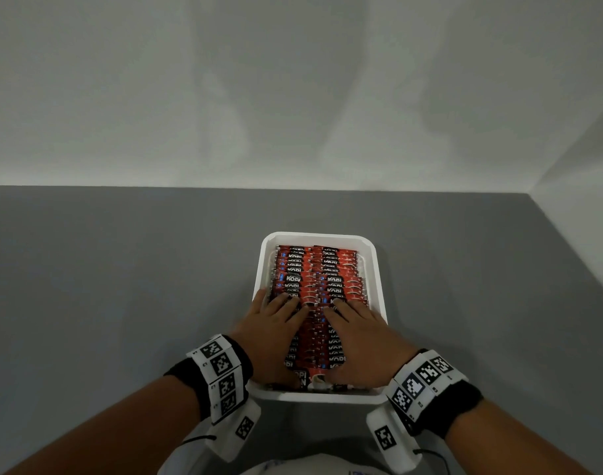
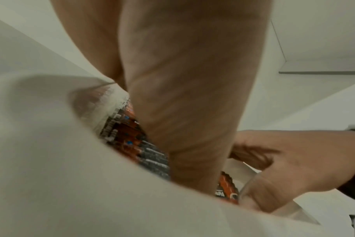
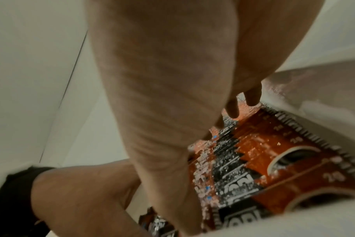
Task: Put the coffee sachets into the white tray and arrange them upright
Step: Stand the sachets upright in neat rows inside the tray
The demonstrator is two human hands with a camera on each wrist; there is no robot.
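A white tray (image 1: 379,269) sits on the grey table, packed with red and black coffee sachets (image 1: 317,269) lying in overlapping rows. My left hand (image 1: 276,323) rests flat on the near left rows, fingers straight and pointing away. Beside it my right hand (image 1: 355,327) presses flat on the near right rows. The left wrist view shows my left palm (image 2: 182,96) over the sachets (image 2: 130,139) inside the tray's wall (image 2: 51,160). In the right wrist view my right palm (image 3: 162,80) covers sachets (image 3: 274,160), fingertips (image 3: 232,110) touching them.
The grey table (image 1: 122,269) runs up to a pale wall behind and a side wall at right (image 1: 584,149). Marker bands sit on both wrists (image 1: 221,375). The tray's near rim (image 1: 314,395) lies close to my body.
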